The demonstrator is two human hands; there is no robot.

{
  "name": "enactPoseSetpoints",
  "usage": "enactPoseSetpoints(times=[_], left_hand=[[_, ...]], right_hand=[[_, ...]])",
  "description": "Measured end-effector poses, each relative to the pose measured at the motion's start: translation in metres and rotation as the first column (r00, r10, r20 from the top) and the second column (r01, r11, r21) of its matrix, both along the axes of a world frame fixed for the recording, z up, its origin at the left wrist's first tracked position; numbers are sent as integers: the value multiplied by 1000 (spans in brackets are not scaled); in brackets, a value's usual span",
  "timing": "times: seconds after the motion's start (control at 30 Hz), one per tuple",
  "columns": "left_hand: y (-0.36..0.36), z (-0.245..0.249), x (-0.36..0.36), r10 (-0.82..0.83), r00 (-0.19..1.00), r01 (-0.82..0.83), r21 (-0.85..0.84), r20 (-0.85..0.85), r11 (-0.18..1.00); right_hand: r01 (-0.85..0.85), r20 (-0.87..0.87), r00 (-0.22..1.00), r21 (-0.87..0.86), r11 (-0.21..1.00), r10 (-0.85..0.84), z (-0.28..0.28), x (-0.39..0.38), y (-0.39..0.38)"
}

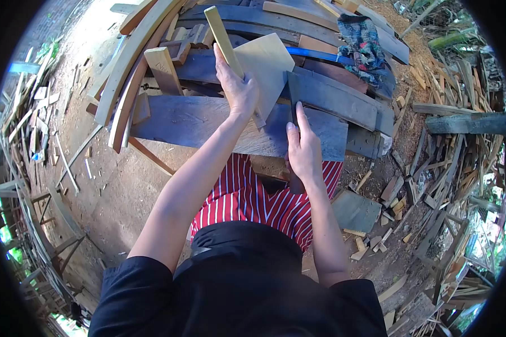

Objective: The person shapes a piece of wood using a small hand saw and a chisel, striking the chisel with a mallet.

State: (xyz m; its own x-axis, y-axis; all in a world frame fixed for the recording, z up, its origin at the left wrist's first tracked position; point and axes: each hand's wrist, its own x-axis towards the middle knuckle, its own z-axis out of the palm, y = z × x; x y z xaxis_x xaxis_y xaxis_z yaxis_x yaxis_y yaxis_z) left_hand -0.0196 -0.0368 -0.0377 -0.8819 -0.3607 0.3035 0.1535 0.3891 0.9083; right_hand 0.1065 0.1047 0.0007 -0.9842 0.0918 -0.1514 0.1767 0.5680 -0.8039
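Observation:
My left hand (237, 92) is wrapped round a narrow wooden strip (224, 42) that slants up and away from me. Under and beside it, a pale flat wooden board (267, 62) lies at an angle over the workbench (180, 121). In my right hand (305, 147) is a long, flat, dark tool (293, 92), its far end close to the board's right edge. My index finger points along it, and its near end, dark brown, reaches down over my striped trousers. Its exact kind does not show.
Long timber pieces (135, 67) rest across the bench's left end, beside an upright block (163, 70). A patterned cloth (361, 48) and a blue strip (317, 54) lie at the back right. Wood offcuts (399, 208) litter the ground, and scrap piles stand on both sides.

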Motion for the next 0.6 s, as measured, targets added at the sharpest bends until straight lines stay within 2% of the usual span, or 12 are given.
enactPoseSetpoints(times=[0.1,0.17,0.2,0.23,0.3,0.37,0.4,0.47,0.53,0.6], left_hand=[[-1,1,0,8,999,-9,49,33,999],[2,0,0,0,1000,-1,56,20,998],[3,1,-1,-4,1000,3,60,17,998],[3,1,-1,-19,1000,17,79,21,997],[1,1,-1,-38,999,35,90,26,995],[-2,1,-1,-74,997,72,126,10,989],[-4,1,0,-64,998,62,123,15,990],[-2,5,1,-68,997,60,149,46,987],[1,-1,-2,-59,998,59,127,2,990],[0,-1,-3,-35,999,38,101,-36,994]], right_hand=[[-18,-61,998,-37,999,16,8,6,-4],[-63,161,983,-159,985,89,36,24,-8],[-202,-170,968,-81,976,187,19,41,-10],[-216,-44,976,-192,957,212,31,53,-14],[-189,30,979,-249,950,203,26,57,-9],[63,272,961,-394,917,51,47,40,-1],[120,224,974,-476,871,-12,43,31,6],[121,250,968,-447,886,-6,46,0,17],[111,239,971,-410,905,-11,41,-19,24],[31,253,967,-205,978,22,38,-28,19]])
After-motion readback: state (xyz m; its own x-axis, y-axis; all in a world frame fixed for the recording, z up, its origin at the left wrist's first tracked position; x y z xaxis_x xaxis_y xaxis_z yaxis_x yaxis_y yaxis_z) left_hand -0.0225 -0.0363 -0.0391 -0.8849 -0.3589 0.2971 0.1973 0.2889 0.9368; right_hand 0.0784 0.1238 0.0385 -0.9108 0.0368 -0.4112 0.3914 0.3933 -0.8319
